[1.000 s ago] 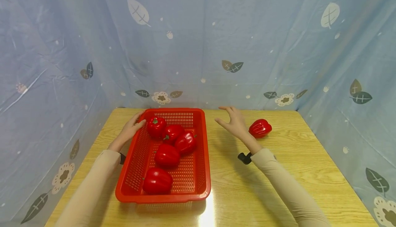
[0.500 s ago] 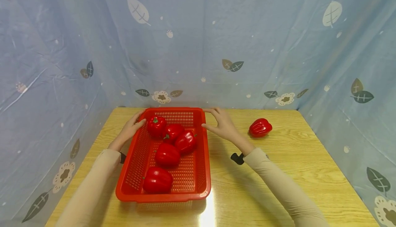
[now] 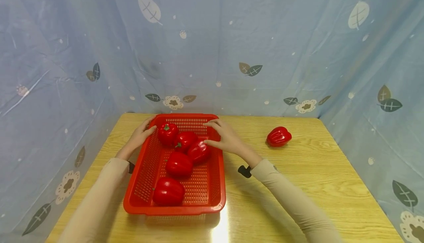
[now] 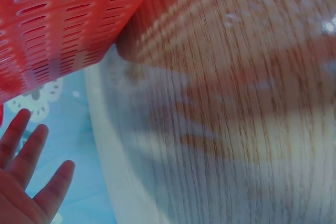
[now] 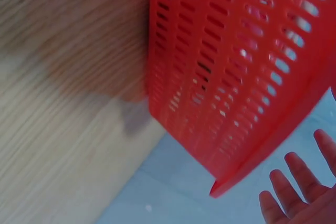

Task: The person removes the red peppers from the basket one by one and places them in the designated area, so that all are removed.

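Note:
A red perforated plastic basket (image 3: 175,210) stands on the wooden table with several red bell peppers (image 3: 168,192) inside. My left hand (image 3: 138,137) is at its upper left rim, thumb tip over the edge; the left wrist view shows straight, spread fingers (image 4: 30,153) beside the wall. Whether they touch it I cannot tell. Across the right rim reaches my right hand (image 3: 226,137), thumb and fingers apart above a bell pepper (image 3: 198,152), holding nothing. Straight fingers (image 5: 300,174) also show by the rim in the right wrist view. Another bell pepper (image 3: 279,136) lies on the table to the right.
The light wooden table (image 3: 298,184) spreads out to the right of the basket. A blue curtain (image 3: 212,59) with leaf and flower prints encloses the back and both sides. Each wrist wears a black camera strap.
My right hand has moved left, from over the table beside the lone bell pepper to over the basket's right side. The left hand and the peppers have stayed in place.

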Tool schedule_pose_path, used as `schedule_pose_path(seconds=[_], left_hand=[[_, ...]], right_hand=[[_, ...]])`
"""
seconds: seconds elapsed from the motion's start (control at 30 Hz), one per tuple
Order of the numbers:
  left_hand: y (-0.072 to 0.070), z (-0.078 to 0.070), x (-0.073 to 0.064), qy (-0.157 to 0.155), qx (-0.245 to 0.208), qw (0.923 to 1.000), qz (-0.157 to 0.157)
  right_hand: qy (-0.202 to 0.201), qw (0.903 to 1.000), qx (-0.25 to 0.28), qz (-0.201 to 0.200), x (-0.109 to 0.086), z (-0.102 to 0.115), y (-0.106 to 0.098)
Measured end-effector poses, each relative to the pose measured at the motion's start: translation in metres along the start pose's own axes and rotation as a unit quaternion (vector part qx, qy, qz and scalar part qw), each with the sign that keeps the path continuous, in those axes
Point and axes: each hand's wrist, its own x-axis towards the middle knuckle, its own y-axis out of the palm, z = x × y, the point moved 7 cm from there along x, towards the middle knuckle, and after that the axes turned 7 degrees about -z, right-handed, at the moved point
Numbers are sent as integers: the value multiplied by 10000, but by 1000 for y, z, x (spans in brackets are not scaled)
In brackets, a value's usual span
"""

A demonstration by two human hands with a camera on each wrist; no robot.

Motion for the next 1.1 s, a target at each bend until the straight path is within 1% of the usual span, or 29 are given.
schedule_pose_path(seconds=[0.2, 0.27, 0.37, 0.43, 0.5, 0.53, 0.73, 0.87, 0.97, 1.1], left_hand=[[0, 0, 0, -27, -24, 10000, 16], [-1, -9, -4, -84, -81, 9999, 65], [-1, -9, -4, -156, -110, 9997, 125], [-1, -9, -5, -213, -120, 9996, 137], [0, 0, -1, -158, -71, 9998, 108], [1, 1, -1, -124, -55, 9999, 84], [2, 1, 0, 28, -72, 10000, 49], [2, 0, 0, 48, -84, 9999, 53], [1, 1, 0, 39, -140, 9999, 52], [1, 1, -1, 109, -157, 9998, 99]], right_hand=[[-113, 9994, -87, 323, 1, 7, 17], [-121, 9988, -118, 452, 1, 6, 23], [-127, 9976, -243, 639, 0, 5, 31], [-158, 9969, -299, 717, 0, 5, 34], [-206, 9956, -429, 806, 1, 6, 38], [-224, 9950, -478, 853, 1, 6, 40], [-129, 9868, -894, 1342, -1, 2, 53], [-50, 9802, -1131, 1626, -1, 2, 57], [-26, 9764, -1258, 1756, -1, 3, 59], [-5, 9708, -1486, 1886, -1, 3, 61]])
